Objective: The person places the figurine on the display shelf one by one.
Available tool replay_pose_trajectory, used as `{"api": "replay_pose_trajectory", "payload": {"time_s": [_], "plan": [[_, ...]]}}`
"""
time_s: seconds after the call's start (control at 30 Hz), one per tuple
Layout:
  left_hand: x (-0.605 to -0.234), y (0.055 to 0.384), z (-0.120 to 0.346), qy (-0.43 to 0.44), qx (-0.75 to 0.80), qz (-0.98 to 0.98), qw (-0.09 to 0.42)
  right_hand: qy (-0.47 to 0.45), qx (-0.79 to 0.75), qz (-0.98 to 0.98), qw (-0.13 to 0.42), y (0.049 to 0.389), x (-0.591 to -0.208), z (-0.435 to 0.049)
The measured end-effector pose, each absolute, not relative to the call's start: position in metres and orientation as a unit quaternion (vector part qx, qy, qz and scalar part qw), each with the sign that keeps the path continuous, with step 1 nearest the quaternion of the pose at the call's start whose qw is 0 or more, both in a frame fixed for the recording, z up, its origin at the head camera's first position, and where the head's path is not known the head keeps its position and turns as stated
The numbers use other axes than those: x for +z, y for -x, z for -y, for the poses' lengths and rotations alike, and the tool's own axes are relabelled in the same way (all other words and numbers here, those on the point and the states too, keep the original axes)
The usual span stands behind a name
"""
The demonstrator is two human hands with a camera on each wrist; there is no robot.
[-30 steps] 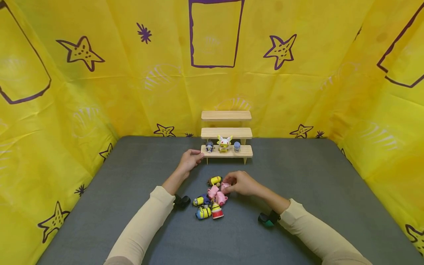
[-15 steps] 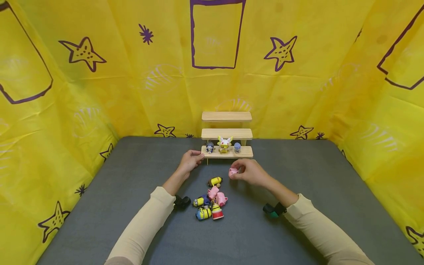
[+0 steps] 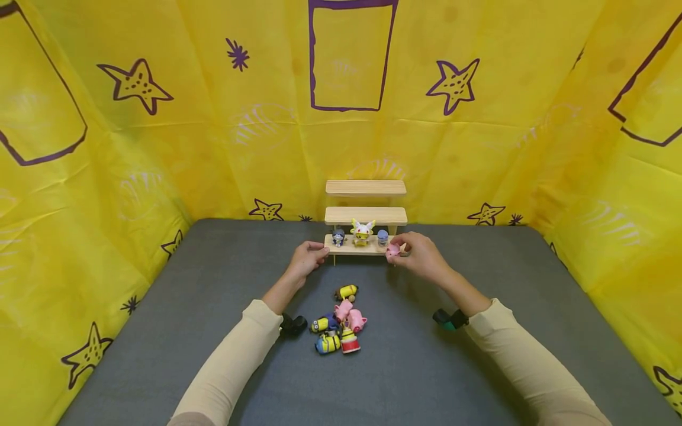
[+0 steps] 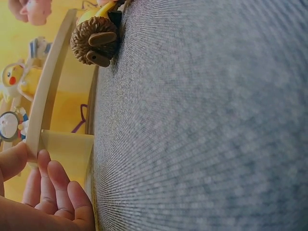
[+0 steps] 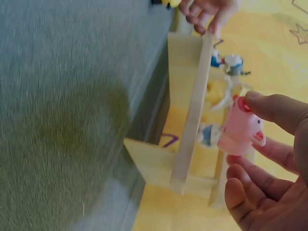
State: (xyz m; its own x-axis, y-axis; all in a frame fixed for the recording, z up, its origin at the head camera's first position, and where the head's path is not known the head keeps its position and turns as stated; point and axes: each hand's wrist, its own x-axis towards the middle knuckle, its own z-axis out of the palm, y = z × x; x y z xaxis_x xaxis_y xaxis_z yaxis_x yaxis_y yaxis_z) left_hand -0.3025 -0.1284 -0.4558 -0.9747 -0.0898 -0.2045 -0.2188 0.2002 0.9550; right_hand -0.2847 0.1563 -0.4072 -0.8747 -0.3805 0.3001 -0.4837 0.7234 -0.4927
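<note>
My left hand (image 3: pixel 308 258) pinches the left end of the bottom tier of a three-tier wooden display stand (image 3: pixel 365 216), thumb above and fingertips below in the left wrist view. In my right hand (image 3: pixel 423 255) a pink pig figurine (image 5: pixel 240 127) is pinched between thumb and fingers, in front of the right end of that tier. Whether the pig touches the board, I cannot tell. On the tier stand a dark-blue-and-white figurine (image 3: pixel 338 238), a yellow figurine with white ears (image 3: pixel 362 232) and a small blue-capped figurine (image 3: pixel 382 238).
In front of the stand lies a pile of figurines: two pink pigs (image 3: pixel 357 320), several yellow minions (image 3: pixel 327 343) and one with a red base (image 3: pixel 349 341). One minion with a brown shaggy part (image 4: pixel 94 41) lies nearest the stand. Yellow cloth (image 3: pixel 213 148) encloses the grey table (image 3: pixel 266 378).
My right hand has lifted one pink pig from the pile and carried it forward and right to the stand's bottom tier. My left hand keeps its hold on the stand.
</note>
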Motion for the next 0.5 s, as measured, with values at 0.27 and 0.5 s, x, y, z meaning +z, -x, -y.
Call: {"api": "replay_pose_trajectory", "payload": {"time_s": [0.27, 0.5], "plan": [[-0.456, 0.303, 0.128, 0.105, 0.617, -0.778, 0.058, -0.232, 0.27, 0.927, 0.115, 0.295, -0.403, -0.163], [-0.454, 0.302, 0.128, 0.105, 0.616, -0.778, 0.058, -0.229, 0.246, 0.933, 0.125, 0.31, -0.407, -0.167]]}}
